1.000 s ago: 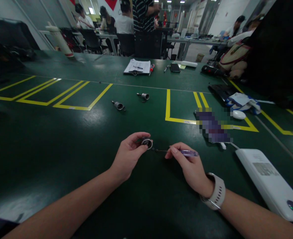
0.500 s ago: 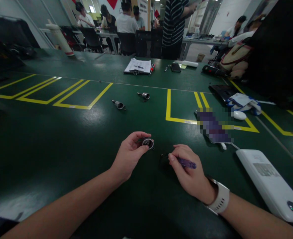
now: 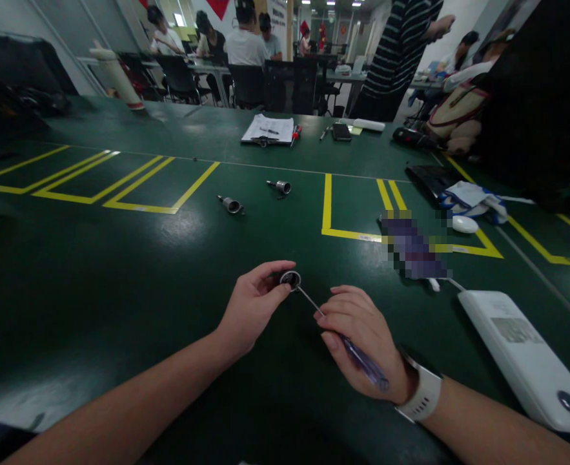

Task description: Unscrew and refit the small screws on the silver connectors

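Between thumb and fingers, my left hand (image 3: 252, 309) pinches a round metal cup-shaped part (image 3: 291, 279), its hollow end tilted up towards me. My right hand (image 3: 359, 339) is closed around a screwdriver (image 3: 365, 363) with a clear purple handle. The thin shaft points up and left, and its tip meets the near rim of the metal part; whether it sits in a screw is too small to tell. Farther off on the green table (image 3: 120, 278) lie two similar metal cup parts with stems, one to the left (image 3: 231, 205) and one to the right (image 3: 281, 187).
Yellow tape (image 3: 327, 203) marks boxes on the table. To the right are a phone (image 3: 413, 248), a white power bank (image 3: 521, 355), a white mouse (image 3: 465, 224) and a cloth (image 3: 473, 197). A clipboard (image 3: 268, 128) and red screwdriver (image 3: 296, 134) lie farther back. People sit beyond.
The screwdriver has swung round, and its tip has come up to the metal part. My right hand has shifted its grip along it. In the background, the person in stripes has moved right.
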`<move>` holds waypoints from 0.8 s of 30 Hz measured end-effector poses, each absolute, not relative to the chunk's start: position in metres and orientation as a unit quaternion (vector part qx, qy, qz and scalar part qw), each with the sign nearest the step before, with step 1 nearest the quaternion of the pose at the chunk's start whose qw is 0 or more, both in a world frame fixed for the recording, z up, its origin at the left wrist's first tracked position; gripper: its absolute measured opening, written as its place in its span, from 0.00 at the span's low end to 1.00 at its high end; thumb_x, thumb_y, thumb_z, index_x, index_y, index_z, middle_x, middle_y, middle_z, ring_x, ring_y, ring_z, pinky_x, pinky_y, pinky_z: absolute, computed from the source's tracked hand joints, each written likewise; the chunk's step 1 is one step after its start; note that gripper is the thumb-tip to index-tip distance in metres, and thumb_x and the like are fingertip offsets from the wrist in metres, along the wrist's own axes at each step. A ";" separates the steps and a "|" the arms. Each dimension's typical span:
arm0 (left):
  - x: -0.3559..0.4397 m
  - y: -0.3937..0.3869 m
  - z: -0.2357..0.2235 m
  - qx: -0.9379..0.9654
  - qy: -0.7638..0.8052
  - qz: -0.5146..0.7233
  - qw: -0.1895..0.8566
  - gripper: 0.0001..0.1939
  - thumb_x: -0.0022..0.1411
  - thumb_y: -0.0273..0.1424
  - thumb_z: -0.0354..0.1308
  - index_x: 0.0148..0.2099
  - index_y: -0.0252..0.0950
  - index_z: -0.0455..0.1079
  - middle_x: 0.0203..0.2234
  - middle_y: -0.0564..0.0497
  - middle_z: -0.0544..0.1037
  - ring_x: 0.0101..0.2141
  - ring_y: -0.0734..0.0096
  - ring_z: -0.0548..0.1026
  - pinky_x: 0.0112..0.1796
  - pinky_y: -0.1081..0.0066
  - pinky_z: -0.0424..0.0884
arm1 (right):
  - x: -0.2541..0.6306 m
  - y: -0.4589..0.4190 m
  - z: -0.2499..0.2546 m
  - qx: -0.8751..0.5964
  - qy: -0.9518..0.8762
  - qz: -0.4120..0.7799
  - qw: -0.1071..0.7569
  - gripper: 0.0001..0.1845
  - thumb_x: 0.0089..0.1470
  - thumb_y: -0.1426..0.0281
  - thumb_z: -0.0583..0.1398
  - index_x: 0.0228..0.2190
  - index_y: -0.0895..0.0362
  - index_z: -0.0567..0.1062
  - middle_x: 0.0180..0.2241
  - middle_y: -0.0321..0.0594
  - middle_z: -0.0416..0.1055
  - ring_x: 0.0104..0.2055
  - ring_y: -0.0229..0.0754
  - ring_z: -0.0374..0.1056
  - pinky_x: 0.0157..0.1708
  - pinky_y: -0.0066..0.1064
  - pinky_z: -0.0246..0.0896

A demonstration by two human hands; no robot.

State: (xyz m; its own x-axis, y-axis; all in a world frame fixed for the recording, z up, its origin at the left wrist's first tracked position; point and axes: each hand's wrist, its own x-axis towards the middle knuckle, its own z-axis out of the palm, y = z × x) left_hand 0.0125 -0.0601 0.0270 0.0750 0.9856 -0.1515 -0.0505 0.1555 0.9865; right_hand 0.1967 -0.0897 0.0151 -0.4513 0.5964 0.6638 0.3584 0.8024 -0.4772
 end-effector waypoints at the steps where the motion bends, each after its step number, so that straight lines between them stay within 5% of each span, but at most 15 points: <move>1: 0.013 -0.061 0.027 0.470 0.504 0.452 0.566 0.15 0.52 0.26 0.60 0.45 0.34 0.71 0.38 0.48 0.78 0.41 0.64 0.75 0.45 0.65 0.69 | 0.196 -0.090 0.015 -0.283 -0.847 0.127 0.432 0.11 0.51 0.77 0.56 0.39 0.57 0.68 0.33 0.42 0.74 0.37 0.42 0.69 0.48 0.45 0.61; 24: 0.013 -0.065 0.030 0.530 0.517 0.441 0.508 0.10 0.52 0.26 0.58 0.38 0.36 0.76 0.37 0.48 0.78 0.37 0.66 0.77 0.40 0.67 0.73 | 0.191 -0.091 0.018 -0.298 -0.865 0.074 0.397 0.10 0.52 0.78 0.58 0.38 0.56 0.69 0.34 0.41 0.75 0.37 0.42 0.70 0.48 0.44 0.62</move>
